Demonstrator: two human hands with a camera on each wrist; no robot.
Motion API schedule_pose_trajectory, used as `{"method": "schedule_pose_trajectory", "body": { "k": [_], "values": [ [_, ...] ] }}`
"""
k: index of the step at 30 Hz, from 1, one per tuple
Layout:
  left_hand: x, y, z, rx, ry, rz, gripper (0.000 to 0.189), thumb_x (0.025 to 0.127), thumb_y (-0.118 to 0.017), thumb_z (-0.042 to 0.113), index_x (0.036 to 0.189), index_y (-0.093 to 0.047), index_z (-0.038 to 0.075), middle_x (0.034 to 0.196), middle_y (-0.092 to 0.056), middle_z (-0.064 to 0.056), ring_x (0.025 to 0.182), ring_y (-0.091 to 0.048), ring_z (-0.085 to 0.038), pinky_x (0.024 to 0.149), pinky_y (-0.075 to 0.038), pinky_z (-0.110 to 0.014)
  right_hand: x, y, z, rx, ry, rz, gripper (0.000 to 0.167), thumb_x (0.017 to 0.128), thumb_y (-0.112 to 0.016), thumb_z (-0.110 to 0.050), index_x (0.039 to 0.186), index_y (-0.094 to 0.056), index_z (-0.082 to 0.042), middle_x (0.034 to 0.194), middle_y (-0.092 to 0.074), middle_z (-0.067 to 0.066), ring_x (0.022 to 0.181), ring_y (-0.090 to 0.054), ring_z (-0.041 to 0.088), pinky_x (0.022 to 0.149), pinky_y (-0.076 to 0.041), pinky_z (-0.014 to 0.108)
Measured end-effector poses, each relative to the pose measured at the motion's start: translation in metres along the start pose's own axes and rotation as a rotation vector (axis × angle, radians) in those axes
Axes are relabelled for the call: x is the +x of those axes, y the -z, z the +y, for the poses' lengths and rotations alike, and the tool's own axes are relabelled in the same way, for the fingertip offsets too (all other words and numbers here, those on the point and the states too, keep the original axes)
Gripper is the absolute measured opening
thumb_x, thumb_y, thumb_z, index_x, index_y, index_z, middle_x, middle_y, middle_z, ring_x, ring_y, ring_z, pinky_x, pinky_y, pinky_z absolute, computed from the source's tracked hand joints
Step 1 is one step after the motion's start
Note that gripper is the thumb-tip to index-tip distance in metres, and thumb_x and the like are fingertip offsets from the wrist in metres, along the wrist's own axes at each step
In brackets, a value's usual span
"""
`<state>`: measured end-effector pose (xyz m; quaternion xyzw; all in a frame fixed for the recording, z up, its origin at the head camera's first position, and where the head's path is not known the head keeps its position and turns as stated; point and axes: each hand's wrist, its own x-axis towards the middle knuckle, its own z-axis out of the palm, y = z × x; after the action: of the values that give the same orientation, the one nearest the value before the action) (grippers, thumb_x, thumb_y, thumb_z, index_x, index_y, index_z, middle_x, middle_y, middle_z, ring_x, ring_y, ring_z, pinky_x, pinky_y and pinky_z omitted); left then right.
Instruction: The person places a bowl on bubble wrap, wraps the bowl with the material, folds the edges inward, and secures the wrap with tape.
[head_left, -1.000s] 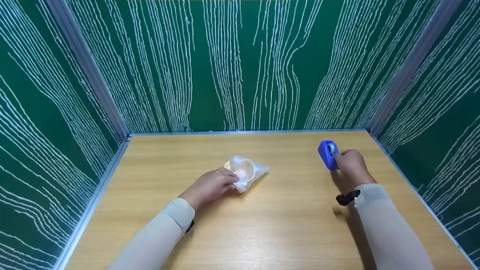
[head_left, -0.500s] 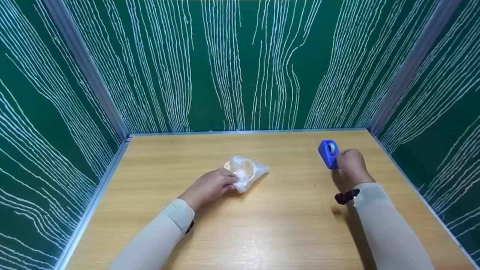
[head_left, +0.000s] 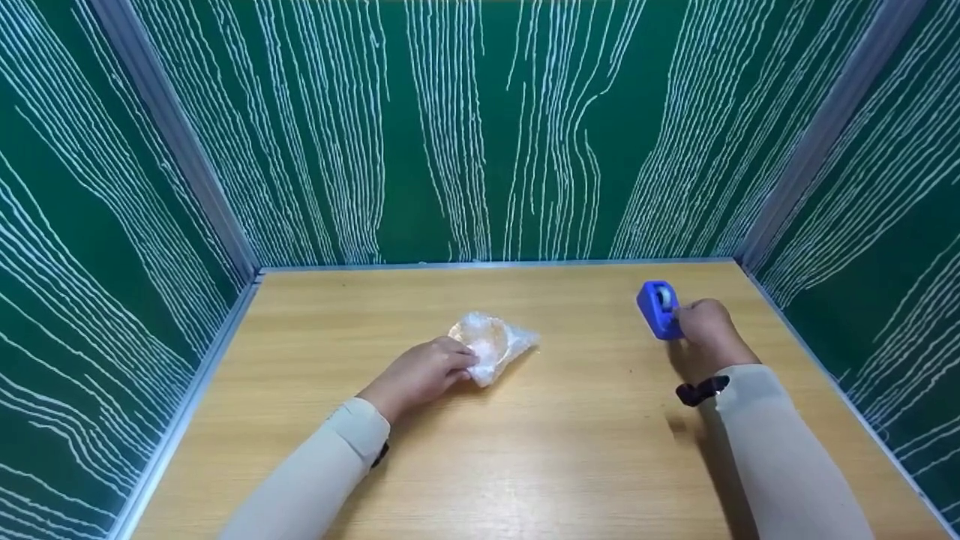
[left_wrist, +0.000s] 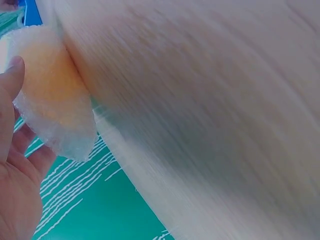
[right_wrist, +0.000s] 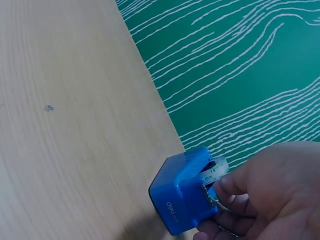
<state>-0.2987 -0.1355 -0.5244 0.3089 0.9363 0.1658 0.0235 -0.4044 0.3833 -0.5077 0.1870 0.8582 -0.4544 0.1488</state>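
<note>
A bubble-wrapped package [head_left: 491,349], orange inside in the left wrist view, lies near the middle of the table. My left hand [head_left: 425,369] holds its near left edge, with the thumb on top and fingers underneath. At the back right stands a blue tape dispenser [head_left: 658,311] with a roll of clear tape [right_wrist: 215,171] in it. At its cutter, my right hand [right_wrist: 265,195] pinches the tape's end between thumb and curled fingers. Part of the dispenser's front is hidden by those fingers.
The wooden table [head_left: 525,457] is bordered by a metal edge strip. Green panels [head_left: 412,135] with white wavy lines close in the back and both sides, joined by grey corner posts [head_left: 180,142]. A dark strap [head_left: 701,391] sits at the right wrist.
My right hand has shifted slightly to the right at the dispenser's front. The left hand and the wrapped package have stayed in place.
</note>
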Motion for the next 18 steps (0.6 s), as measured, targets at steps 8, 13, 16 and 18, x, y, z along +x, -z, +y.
{"method": "schedule_pose_trajectory", "body": {
  "k": [8, 13, 16, 18],
  "values": [
    [0.001, 0.001, 0.001, 0.000, -0.004, -0.004, 0.039, 0.113, -0.072, 0.032, 0.151, -0.076, 0.024, 0.156, -0.072, 0.000, 0.151, -0.065, -0.024, 0.131, -0.049, -0.046, -0.002, 0.001, 0.000, 0.011, -0.035, 0.009, 0.069, 0.122, -0.032, -0.026, 0.176, -0.010, 0.011, 0.175, -0.036, 0.039, 0.156, -0.044, 0.051, 0.139, -0.031, 0.066],
    [0.000, 0.002, 0.002, -0.020, 0.024, -0.022, 0.041, 0.112, -0.073, 0.031, 0.153, -0.074, 0.026, 0.157, -0.071, -0.001, 0.152, -0.064, -0.025, 0.132, -0.049, -0.048, -0.006, 0.000, -0.001, 0.043, -0.027, 0.015, 0.069, 0.123, -0.032, -0.025, 0.176, -0.009, 0.011, 0.173, -0.038, 0.039, 0.151, -0.047, 0.049, 0.137, -0.035, 0.064],
    [-0.001, 0.002, 0.002, -0.021, 0.035, -0.026, 0.041, 0.112, -0.073, 0.031, 0.153, -0.074, 0.026, 0.158, -0.071, -0.001, 0.152, -0.063, -0.025, 0.132, -0.048, -0.049, -0.011, -0.002, 0.000, 0.100, -0.062, -0.004, 0.070, 0.123, -0.034, -0.026, 0.178, -0.006, 0.005, 0.176, -0.036, 0.035, 0.154, -0.043, 0.050, 0.138, -0.028, 0.070],
    [-0.001, 0.002, 0.001, -0.019, 0.038, -0.024, 0.041, 0.112, -0.072, 0.032, 0.153, -0.074, 0.027, 0.158, -0.071, -0.001, 0.152, -0.064, -0.025, 0.132, -0.049, -0.048, -0.014, -0.001, 0.002, 0.133, -0.086, -0.018, 0.071, 0.123, -0.036, -0.027, 0.180, -0.005, 0.001, 0.178, -0.034, 0.032, 0.156, -0.039, 0.051, 0.138, -0.022, 0.075]
  ]
}}
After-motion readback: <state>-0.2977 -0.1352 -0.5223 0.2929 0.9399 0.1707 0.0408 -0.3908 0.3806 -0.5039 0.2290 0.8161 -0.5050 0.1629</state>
